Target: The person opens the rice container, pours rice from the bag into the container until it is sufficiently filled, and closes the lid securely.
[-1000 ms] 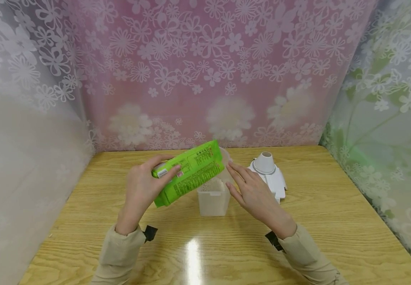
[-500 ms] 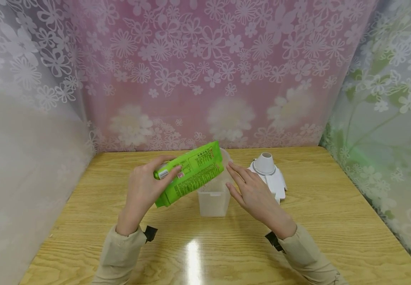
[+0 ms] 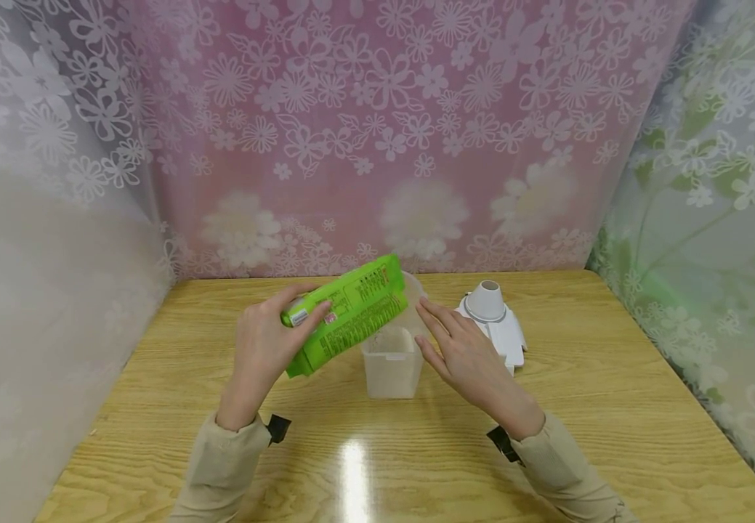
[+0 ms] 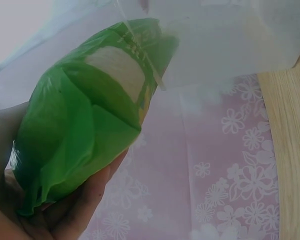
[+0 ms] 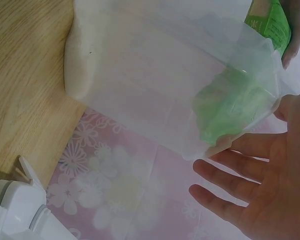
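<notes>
The left hand [image 3: 262, 349] grips a green printed bag [image 3: 351, 312], tilted with its upper end over the mouth of a translucent plastic container [image 3: 392, 374]. In the left wrist view, fingers and thumb wrap the bag's [image 4: 80, 120] lower end. Fingertips of the right hand [image 3: 471, 359] touch the container's right rim, fingers extended. Through the container wall [image 5: 140, 85] in the right wrist view, the bag's green end shows inside the mouth. Pale contents lie at the container's bottom.
Right of the container, behind the right hand, a white plastic part with a cone-shaped spout [image 3: 485, 300] lies on the wooden table [image 3: 187, 363]. Flowered curtains [image 3: 384, 145] hang at the back and both sides.
The bag has shifted slightly, its upper end a little up and left, showing more of the container's inside than half a second ago. The right hand has stayed on the rim.
</notes>
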### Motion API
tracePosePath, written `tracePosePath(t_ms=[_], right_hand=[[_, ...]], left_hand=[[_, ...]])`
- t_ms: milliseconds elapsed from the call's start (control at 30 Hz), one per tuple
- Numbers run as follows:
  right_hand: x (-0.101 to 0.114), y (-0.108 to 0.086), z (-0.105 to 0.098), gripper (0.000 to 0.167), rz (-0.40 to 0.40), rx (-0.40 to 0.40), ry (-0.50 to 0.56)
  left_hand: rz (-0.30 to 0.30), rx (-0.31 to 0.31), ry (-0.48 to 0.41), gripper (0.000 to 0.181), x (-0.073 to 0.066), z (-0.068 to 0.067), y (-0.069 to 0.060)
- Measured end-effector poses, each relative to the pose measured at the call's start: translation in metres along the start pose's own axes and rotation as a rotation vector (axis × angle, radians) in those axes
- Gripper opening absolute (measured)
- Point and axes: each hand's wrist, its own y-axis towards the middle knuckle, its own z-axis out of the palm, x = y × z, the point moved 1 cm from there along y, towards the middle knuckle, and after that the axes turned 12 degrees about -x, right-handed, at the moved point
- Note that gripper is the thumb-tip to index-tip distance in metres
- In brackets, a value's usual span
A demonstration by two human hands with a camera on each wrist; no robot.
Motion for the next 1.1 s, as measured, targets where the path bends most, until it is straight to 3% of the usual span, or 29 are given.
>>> tracePosePath(t_ms=[300,633,1100], right_hand=[[0.000,0.001,0.000,0.055,-0.002,0.009,-0.003],[0.000,0.000,0.000,0.055,0.011,0.011,0.000],[0.000,0.000,0.002,0.054,0.006,0.007,0.005]], left_hand=[[0.049,-0.057,0.002,0.036,0.000,0.001,-0.001],[0.140,-0.052,0.042,0.036,-0.006,0.001,-0.002],[0.365,-0.191,0.034,0.022,-0.006,0.010,-0.007]])
